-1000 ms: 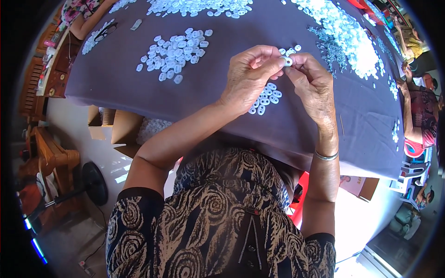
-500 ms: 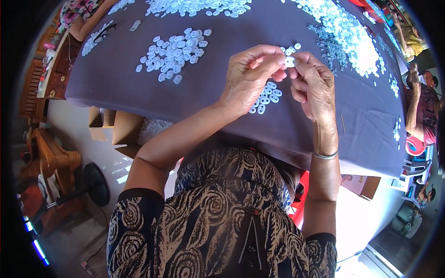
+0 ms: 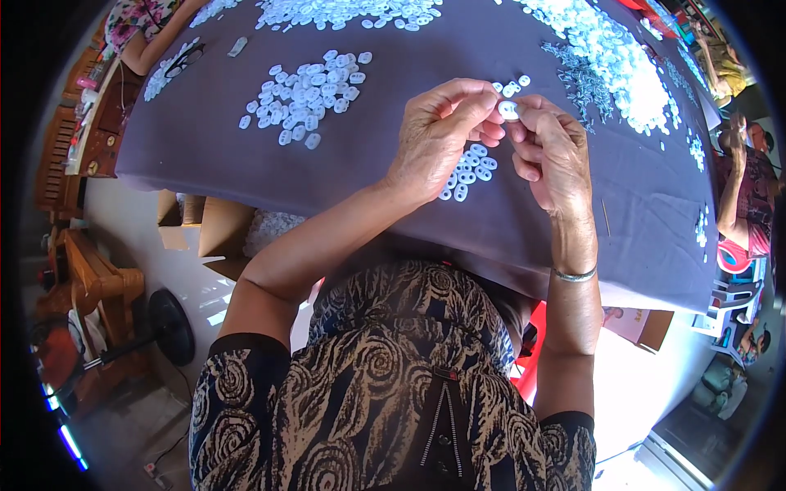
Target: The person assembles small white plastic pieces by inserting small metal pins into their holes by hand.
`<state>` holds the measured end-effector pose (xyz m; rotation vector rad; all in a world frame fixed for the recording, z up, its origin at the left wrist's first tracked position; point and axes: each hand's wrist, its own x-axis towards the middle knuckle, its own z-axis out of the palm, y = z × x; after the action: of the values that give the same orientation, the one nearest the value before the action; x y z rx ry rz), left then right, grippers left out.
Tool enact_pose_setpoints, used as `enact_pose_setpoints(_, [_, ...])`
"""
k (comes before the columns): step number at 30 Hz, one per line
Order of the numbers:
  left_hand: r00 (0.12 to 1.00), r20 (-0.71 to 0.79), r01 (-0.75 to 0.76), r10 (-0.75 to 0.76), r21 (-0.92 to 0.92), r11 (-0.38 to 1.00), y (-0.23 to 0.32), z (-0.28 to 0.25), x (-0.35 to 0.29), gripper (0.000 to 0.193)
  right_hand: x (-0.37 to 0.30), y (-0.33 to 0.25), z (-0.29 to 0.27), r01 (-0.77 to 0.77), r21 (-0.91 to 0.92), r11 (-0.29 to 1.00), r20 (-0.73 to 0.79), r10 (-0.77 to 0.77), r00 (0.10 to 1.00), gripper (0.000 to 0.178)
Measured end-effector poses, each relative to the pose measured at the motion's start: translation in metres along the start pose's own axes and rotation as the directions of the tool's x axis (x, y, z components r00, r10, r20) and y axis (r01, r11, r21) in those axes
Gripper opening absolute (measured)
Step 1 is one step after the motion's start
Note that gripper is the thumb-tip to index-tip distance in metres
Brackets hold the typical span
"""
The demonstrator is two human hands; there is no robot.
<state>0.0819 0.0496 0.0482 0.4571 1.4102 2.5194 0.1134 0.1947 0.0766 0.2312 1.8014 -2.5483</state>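
A small white oval plastic piece with two dark holes (image 3: 508, 110) is pinched between the fingertips of both hands, above the table. My left hand (image 3: 442, 139) grips its left end between thumb and forefinger. My right hand (image 3: 558, 151) has its thumb and forefinger at the right end, the other fingers curled under. Just below, partly hidden by my left hand, lies a small group of similar white ovals (image 3: 468, 173). A few white pieces (image 3: 512, 87) lie right beyond my fingertips. Farther left spreads a loose pile of white ovals (image 3: 307, 92).
The dark-cloth table (image 3: 327, 180) carries a heap of white pieces (image 3: 614, 65) and small dark metal parts (image 3: 583, 86) at the right. Another white heap (image 3: 348, 11) lies at the back. A thin stick (image 3: 606, 218) rests near my right wrist. Other people sit at both sides.
The held white oval has tilted, so its face with the two holes shows more plainly. Both hands have stayed almost in place.
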Motion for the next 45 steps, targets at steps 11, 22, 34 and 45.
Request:
enact_pose_setpoints(11, [0.993,0.070,0.087,-0.095,0.102,0.991,0.000,-0.004,0.000,0.021,0.001,-0.001,-0.004,-0.014,-0.162,0.987,-0.006,0.013,1.000,0.012])
enact_pose_setpoints(22, [1.000,-0.022,0.011,-0.007,0.172,0.985,0.002,-0.003,0.003,0.019,0.007,0.011,-0.010,0.445,-0.572,0.689,0.173,-0.430,0.886,0.009])
enact_pose_setpoints(34, [0.995,-0.028,-0.086,0.098,0.288,0.954,-0.004,0.000,0.001,0.016,0.008,0.020,-0.002,0.227,-0.318,0.921,0.040,-0.226,0.973,0.005])
enact_pose_setpoints(45, [0.986,0.000,-0.162,0.170,0.299,0.940,-0.009,-0.003,0.001,0.017,0.008,0.020,0.000,0.187,-0.153,0.970,0.004,-0.188,0.982,0.007])
